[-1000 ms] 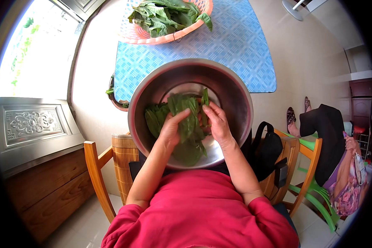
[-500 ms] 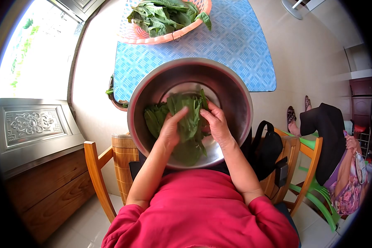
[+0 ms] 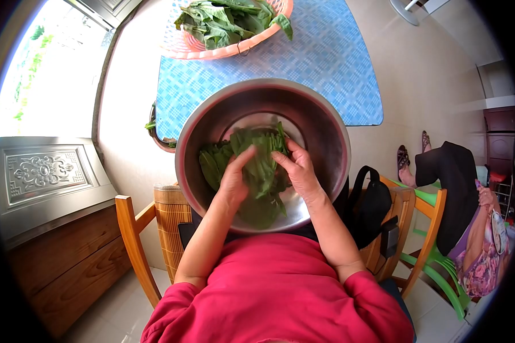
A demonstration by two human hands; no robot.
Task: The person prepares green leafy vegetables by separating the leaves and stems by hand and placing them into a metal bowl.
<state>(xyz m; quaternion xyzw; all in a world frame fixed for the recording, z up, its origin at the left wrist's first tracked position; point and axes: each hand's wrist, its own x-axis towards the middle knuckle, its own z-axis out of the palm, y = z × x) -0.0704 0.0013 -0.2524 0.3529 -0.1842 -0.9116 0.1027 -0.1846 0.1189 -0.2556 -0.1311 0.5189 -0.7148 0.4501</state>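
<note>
A large metal bowl (image 3: 206,123) rests at my lap, up against the table. Inside it, a bunch of long green leaves (image 3: 260,166) is held between my hands. My left hand (image 3: 234,174) grips the bunch from the left, thumb on top and the other fingers hidden beneath the leaves. On the other side, my right hand (image 3: 298,168) pinches the leaves with thumb and forefinger. More leaves (image 3: 213,164) lie in the bowl, left of my hands. The leaves in my grasp are partly blurred.
On the blue checked table (image 3: 326,63) stands a pink plastic basket (image 3: 212,55) of leaves. A container with greens (image 3: 152,124) shows beside the table's left edge. At right, a black bag (image 3: 372,203) hangs at the chair; another person (image 3: 449,177) sits beyond it.
My right thumb has shifted slightly left over the leaves. Otherwise both hands keep nearly the same place in the bowl.
</note>
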